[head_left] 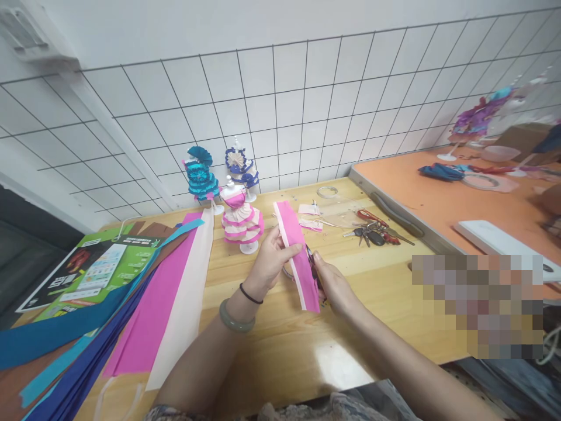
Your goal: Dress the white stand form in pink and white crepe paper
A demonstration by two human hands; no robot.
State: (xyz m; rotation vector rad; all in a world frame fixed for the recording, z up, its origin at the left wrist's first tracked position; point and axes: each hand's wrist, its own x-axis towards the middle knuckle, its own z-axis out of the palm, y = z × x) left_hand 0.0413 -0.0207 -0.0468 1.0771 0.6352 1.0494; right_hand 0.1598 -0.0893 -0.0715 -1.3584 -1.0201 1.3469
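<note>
My left hand [276, 257] pinches a pink strip with a white edge [294, 245], its thumb lying across the front face. The strip slants in the air above the wooden table, its long side running toward me. Against its right edge is my right hand [335, 286], fingers curled round what look like dark-handled scissors [312, 262], largely hidden by the strip and the fingers. Just beyond my left hand stands a small dress form in a pink and white ruffled dress [241, 221]. Small pink and white pieces [310, 224] lie past the strip.
Teal [199, 174] and navy-and-cream dressed forms [239, 164] stand by the tiled wall. Long coloured paper strips [166, 292] and a green leaflet [100, 263] cover the left side. Keys [372, 233] lie at right, near an orange table [438, 193]. A pixelated patch hides the area beside it.
</note>
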